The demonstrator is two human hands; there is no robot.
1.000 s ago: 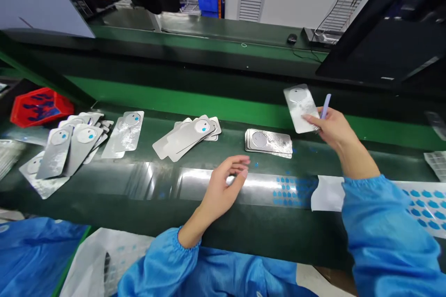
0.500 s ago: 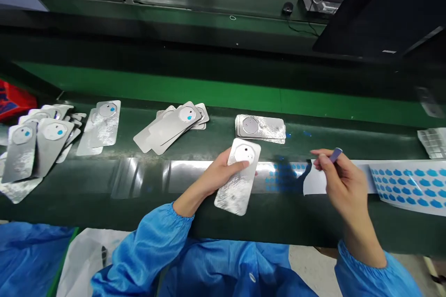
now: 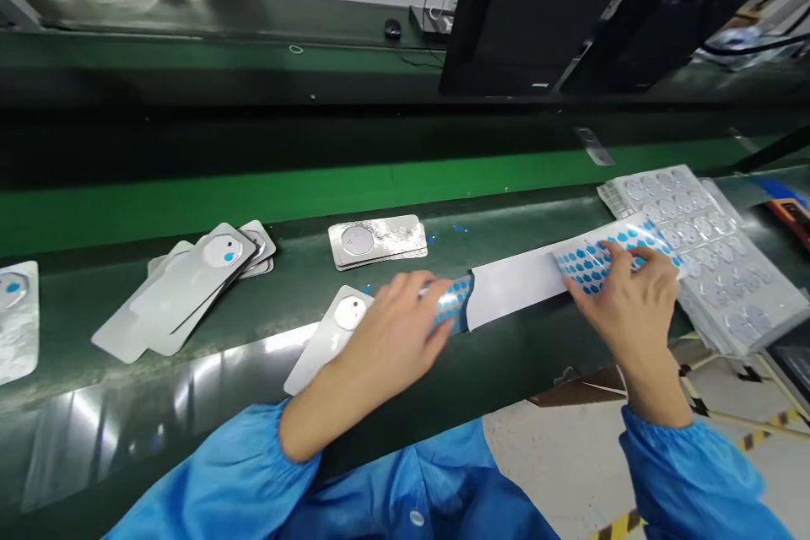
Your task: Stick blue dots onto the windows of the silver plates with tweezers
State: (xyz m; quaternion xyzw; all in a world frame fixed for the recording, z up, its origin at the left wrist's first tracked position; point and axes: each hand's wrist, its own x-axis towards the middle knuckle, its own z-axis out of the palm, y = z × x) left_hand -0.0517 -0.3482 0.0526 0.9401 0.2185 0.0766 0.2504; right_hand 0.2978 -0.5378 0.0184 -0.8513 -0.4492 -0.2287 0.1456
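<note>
My left hand [image 3: 402, 325] reaches over the left part of the sticker strip, above small blue stickers [image 3: 456, 297]. It is slightly blurred, with thumb and fingers apart. Behind its wrist lies a silvery plate [image 3: 316, 354] with a white disc, partly covered by my forearm. My right hand [image 3: 633, 295] grips a curled clear sheet of blue stickers [image 3: 585, 263], thumb at its left edge and fingers on top. White backing paper [image 3: 515, 287] stretches between both hands. The purple tool that was in my right hand is out of sight.
A stack of silvery plates [image 3: 380, 238] sits at mid-bench, and a fanned pile of plates [image 3: 183, 291] lies left of it. Clear sheets with round parts [image 3: 715, 261] are stacked at the right. Dark monitors [image 3: 499, 25] stand behind, near a mouse [image 3: 392, 29].
My left hand has let go of the silvery plate, now on the bench, and moved right to the strip. My right hand has taken hold of the sticker sheet. The view has turned right.
</note>
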